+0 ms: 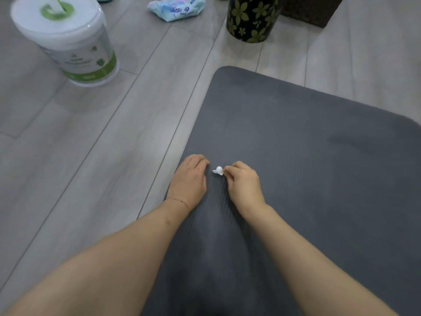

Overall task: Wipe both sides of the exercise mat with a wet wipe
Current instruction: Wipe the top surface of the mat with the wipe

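Note:
A dark grey exercise mat (307,156) lies flat on the floor and fills the right and lower part of the view. My right hand (242,183) rests on the mat and pinches a small white wad of wet wipe (218,170) between its fingertips. My left hand (189,179) lies on the mat's left edge just left of the wad, fingers curled downward, holding nothing that I can see. Faint damp streaks show on the mat's far right part.
A white tub of wipes with a green label (68,39) stands on the grey wood floor (91,156) at the far left. A blue soft pack of baby wipes (176,8) lies at the top centre. A black flowered bin (252,18) stands beyond the mat's far corner.

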The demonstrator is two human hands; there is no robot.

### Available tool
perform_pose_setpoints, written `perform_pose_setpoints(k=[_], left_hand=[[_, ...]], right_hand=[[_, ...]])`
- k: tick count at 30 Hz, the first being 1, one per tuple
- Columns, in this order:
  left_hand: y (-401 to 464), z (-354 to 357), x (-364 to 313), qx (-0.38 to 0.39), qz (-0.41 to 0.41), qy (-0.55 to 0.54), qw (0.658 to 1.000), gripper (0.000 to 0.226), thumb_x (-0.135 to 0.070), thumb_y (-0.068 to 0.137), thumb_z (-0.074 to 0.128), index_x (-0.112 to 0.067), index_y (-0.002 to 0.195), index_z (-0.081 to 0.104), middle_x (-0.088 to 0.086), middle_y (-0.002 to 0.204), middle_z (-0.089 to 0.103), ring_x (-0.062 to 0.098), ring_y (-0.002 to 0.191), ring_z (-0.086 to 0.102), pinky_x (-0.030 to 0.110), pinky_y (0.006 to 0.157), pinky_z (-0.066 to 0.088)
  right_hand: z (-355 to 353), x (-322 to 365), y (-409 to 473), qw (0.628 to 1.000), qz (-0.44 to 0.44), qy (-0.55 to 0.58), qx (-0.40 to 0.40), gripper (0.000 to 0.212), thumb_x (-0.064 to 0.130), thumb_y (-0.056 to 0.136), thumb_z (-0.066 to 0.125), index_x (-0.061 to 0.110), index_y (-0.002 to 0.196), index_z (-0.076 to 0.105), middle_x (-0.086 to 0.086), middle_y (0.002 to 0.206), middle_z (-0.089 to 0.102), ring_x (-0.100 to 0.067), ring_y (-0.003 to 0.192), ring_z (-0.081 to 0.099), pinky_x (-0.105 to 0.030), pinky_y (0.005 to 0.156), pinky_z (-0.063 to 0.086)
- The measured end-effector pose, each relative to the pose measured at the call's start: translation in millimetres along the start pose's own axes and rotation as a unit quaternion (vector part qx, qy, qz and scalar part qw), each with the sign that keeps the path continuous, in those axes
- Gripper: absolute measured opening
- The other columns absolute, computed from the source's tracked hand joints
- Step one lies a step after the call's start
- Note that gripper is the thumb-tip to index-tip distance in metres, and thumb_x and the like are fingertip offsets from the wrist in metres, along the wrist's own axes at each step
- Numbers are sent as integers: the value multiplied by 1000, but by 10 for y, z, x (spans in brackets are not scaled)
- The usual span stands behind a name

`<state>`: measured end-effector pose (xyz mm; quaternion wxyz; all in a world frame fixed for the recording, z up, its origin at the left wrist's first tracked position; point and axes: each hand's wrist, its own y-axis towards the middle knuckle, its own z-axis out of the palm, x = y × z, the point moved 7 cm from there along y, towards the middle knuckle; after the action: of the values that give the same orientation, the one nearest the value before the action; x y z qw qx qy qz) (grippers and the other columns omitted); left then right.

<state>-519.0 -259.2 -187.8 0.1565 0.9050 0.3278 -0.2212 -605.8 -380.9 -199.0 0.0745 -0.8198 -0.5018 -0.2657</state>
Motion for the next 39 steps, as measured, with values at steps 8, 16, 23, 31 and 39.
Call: perform_pose_setpoints(k=[8, 16, 23, 31, 39], left_hand=[[-195, 74, 138, 159, 11, 85, 984, 53, -8, 105, 35, -1, 157, 32, 15, 170, 17, 28, 158, 12, 34, 127, 6], [-569, 217, 172, 143, 12, 132, 981, 65, -33, 102, 22, -6, 161, 27, 8, 171, 17, 21, 159, 12, 39, 129, 9], [-570, 241, 237, 94, 36, 106, 989, 64, -24, 95, 35, -4, 156, 40, 7, 167, 31, 20, 156, 22, 40, 127, 17], [-558, 233, 289, 61, 1, 92, 994, 67, -23, 91, 35, -1, 153, 43, 13, 164, 35, 28, 155, 27, 44, 124, 24], [-580, 261, 293, 75, 18, 130, 989, 69, -28, 93, 33, -2, 157, 36, 14, 166, 29, 27, 157, 19, 44, 127, 21]], right_hand=[[5, 166, -185, 999, -38, -16, -5, 35, 28, 100, 46, 10, 77, 65, -4, 77, 57, -26, 72, 51, -36, 62, 44], [14, -176, 577, 994, -50, -91, -25, 15, 8, 91, 66, 9, 76, 63, -9, 79, 56, -32, 75, 52, -41, 59, 47], [14, -159, 907, 992, -16, -82, -90, 15, -1, 88, 66, 6, 75, 64, -10, 76, 56, -33, 70, 53, -42, 61, 47], [88, 201, 334, 981, -177, -83, 1, 16, 11, 99, 58, 9, 84, 64, -7, 83, 57, -30, 77, 53, -40, 67, 45], [183, 68, 1477, 992, -48, -79, -81, 25, 11, 93, 55, 5, 70, 61, -10, 75, 55, -34, 70, 55, -42, 62, 47]])
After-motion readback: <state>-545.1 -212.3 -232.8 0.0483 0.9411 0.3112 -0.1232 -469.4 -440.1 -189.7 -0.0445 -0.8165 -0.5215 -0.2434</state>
